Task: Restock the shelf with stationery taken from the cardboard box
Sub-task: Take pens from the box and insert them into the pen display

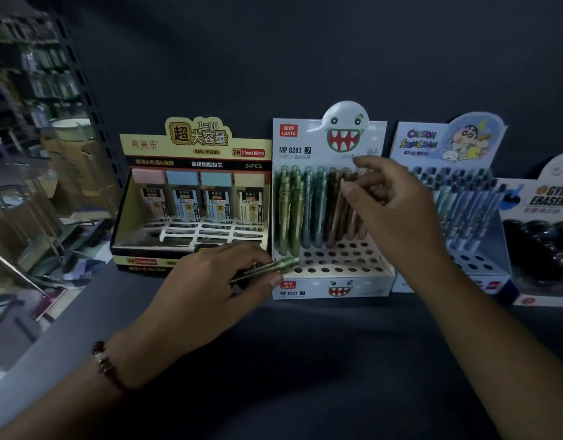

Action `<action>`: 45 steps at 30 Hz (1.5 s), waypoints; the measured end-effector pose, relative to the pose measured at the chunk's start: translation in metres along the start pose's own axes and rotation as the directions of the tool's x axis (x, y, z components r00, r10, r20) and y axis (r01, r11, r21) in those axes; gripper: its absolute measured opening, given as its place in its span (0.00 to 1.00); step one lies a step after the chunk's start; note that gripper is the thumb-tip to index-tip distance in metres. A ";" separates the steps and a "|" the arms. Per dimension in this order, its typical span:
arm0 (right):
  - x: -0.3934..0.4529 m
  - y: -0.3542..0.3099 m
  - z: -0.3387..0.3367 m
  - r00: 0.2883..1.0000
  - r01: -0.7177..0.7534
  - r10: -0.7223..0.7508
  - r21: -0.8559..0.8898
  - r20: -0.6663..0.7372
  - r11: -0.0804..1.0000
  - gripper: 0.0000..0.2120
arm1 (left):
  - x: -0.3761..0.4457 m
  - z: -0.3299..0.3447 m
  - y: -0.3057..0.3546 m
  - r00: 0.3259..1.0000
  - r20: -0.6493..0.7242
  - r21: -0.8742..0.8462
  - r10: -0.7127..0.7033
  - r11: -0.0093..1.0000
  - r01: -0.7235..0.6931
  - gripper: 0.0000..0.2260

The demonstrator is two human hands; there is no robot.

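My left hand (210, 282) grips green pencils (267, 268) at the ghost display box (334, 289) front; my right hand (397, 211) pinches a brown pencil (339, 214) standing inside it.

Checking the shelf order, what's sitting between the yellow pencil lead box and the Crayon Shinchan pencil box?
In the head view, the white LANTU pencil display stands between the lead box and the Shinchan box.
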State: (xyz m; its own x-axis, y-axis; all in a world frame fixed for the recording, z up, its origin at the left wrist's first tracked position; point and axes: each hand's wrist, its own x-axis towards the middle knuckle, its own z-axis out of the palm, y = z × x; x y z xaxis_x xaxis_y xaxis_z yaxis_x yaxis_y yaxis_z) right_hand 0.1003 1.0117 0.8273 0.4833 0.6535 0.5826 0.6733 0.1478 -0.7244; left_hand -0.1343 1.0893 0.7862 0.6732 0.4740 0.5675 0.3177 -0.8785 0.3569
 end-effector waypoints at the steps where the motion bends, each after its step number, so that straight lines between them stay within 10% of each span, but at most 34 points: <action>1: -0.002 -0.005 -0.001 1.000 0.019 -0.019 0.027 0.007 0.999 0.12 | 0.000 0.000 0.000 1.000 0.003 -0.008 -0.005 1.000 0.005 0.11; 9: -0.025 -0.024 0.016 0.736 -0.015 -0.073 0.123 0.673 0.992 0.11 | 0.002 0.000 -0.004 0.999 0.029 -0.017 0.017 1.000 -0.016 0.10; 21: -0.017 -0.023 0.008 0.787 -0.124 -0.039 0.220 0.615 0.967 0.07 | 0.001 0.001 0.001 0.997 0.061 -0.040 0.038 0.999 -0.036 0.11; 29: 0.006 -0.013 -0.013 0.937 -0.257 0.098 0.468 0.336 0.846 0.08 | -0.003 0.001 0.004 0.993 0.113 0.041 0.013 0.999 -0.018 0.15; 38: 0.000 -0.012 -0.005 1.000 -0.018 0.012 0.350 0.018 0.936 0.09 | -0.022 -0.008 0.003 0.898 0.440 0.253 0.000 0.959 -0.124 0.26; 45: -0.016 -0.013 0.013 0.992 0.101 -0.119 0.271 0.050 0.957 0.11 | -0.026 -0.003 0.007 0.874 0.484 0.270 -0.049 0.958 -0.096 0.30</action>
State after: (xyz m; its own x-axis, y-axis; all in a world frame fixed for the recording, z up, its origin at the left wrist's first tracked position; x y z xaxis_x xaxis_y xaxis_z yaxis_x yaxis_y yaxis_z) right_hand 0.0765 1.0091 0.8229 0.3712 0.6679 0.6451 0.5416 0.4086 -0.7346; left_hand -0.1517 1.0708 0.7764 0.8960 0.4278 0.1193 0.4197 -0.9034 0.0875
